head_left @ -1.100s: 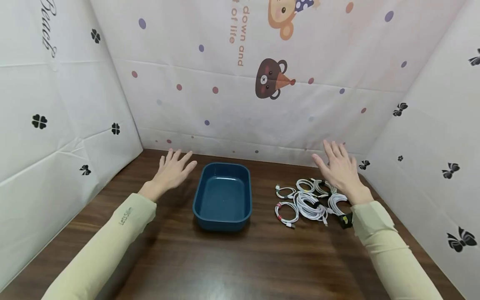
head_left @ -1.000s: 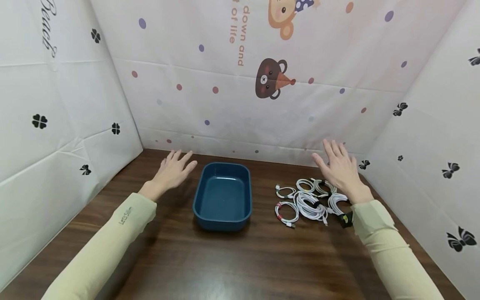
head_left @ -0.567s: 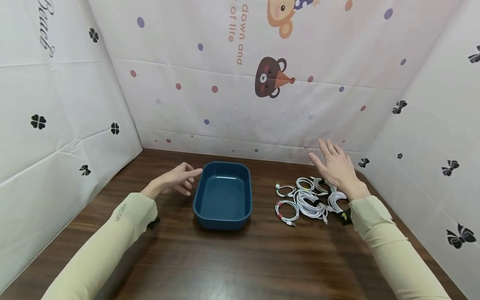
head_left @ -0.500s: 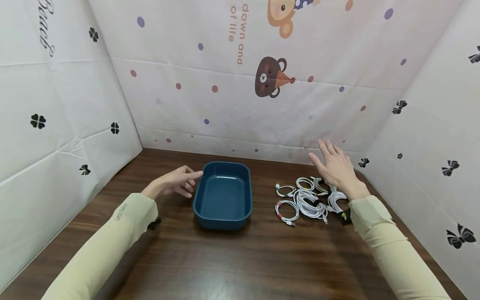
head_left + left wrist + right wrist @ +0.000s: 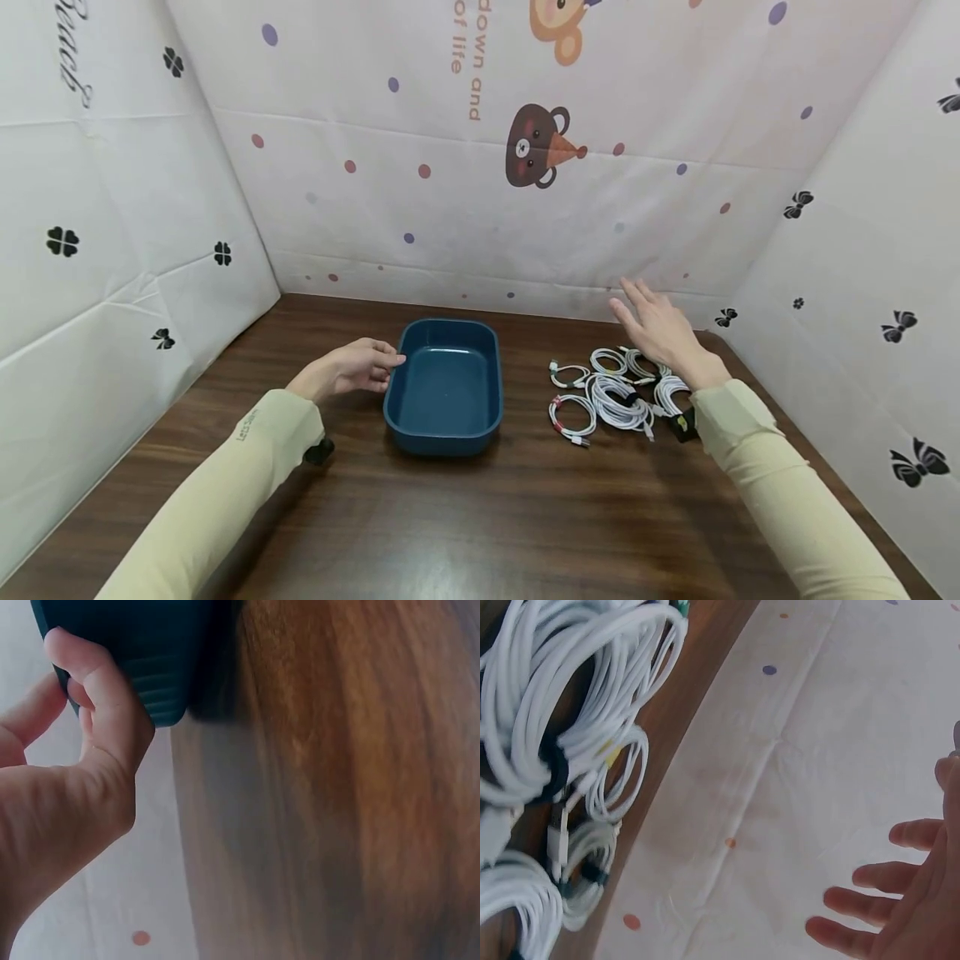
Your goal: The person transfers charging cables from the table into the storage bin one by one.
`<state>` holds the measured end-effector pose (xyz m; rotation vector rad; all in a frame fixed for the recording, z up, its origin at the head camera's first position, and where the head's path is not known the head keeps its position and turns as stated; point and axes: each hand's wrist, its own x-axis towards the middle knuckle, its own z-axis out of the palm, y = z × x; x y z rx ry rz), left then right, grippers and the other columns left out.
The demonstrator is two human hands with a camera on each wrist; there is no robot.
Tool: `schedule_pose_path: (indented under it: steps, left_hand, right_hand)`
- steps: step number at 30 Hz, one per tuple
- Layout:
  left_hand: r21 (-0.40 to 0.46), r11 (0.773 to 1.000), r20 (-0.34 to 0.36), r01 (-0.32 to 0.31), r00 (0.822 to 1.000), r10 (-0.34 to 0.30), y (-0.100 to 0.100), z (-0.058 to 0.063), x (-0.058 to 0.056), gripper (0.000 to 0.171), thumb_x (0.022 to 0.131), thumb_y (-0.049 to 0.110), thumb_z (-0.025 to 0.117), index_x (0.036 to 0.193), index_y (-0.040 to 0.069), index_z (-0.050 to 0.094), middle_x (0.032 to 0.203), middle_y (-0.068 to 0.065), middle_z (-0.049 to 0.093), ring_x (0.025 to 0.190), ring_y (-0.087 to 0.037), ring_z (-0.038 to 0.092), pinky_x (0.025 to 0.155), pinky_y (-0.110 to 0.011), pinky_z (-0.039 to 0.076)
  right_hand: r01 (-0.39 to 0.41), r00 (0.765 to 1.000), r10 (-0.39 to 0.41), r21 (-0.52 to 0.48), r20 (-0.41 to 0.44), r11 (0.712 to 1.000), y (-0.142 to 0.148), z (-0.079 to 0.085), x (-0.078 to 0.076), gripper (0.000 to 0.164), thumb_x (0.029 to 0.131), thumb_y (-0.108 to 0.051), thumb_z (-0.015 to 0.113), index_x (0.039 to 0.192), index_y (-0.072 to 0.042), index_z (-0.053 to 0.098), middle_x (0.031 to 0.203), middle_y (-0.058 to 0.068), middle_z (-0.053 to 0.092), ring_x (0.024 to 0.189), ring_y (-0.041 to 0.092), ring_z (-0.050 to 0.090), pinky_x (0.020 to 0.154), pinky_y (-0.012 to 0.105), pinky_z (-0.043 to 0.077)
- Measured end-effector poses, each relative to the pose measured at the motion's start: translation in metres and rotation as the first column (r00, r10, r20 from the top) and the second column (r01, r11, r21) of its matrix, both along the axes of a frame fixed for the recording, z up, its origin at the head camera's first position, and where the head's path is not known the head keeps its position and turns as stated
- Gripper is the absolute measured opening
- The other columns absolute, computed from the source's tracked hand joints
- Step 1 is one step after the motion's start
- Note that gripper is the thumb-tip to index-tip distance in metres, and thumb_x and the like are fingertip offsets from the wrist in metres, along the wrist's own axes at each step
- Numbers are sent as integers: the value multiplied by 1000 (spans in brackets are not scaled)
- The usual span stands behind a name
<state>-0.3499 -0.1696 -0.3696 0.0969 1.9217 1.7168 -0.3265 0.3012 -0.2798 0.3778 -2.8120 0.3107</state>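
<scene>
A dark blue rectangular bin (image 5: 444,445) stands on the table with nothing in it. My left hand (image 5: 356,368) is at its left side, pinching the rim between thumb and fingers; the left wrist view shows the fingers (image 5: 112,697) against the bin's ribbed wall (image 5: 154,682). To the right lies a group of coiled white cables, among them a thick coil (image 5: 602,402) with a black strap and a smaller coil (image 5: 552,412) with red ties. Above the rear of this group hovers my right hand (image 5: 662,332), its fingers spread and holding nothing.
The dark wooden table (image 5: 450,525) meets a printed white cloth (image 5: 360,208) at the back, with more cloth on both sides. A black tag or strap end (image 5: 682,425) lies near the right sleeve, which stands over the table's right part.
My left hand has come down and right from beside the bin and now grips its rim. My right hand has shifted slightly left. The head view has tilted a little.
</scene>
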Motion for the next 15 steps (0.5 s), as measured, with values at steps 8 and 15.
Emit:
schedule_pose_path:
  steps: [8,15]
  left_hand:
    - [116,993,67,13,998,-21,-1,-7,-3,9,100,16,52,99,8,49,80,-2,57,71,-14,54,69,-28,51]
    - [152,988,86,7,996,-20,-3,-8,-7,8,99,17,54,99,10,52,83,-2,62,73,-14,57,72,-29,53]
  right_hand:
    - [-90,985,110,-143,132,986,-5,-3,-6,55,106,-38,30,135,6,48,129,30,56,117,46,54,99,57,42]
    - [-28,883,215,-410,417,912,-6,-15,-19,46,106,-28,35,124,11,53,109,25,63,92,27,66,77,38,56]
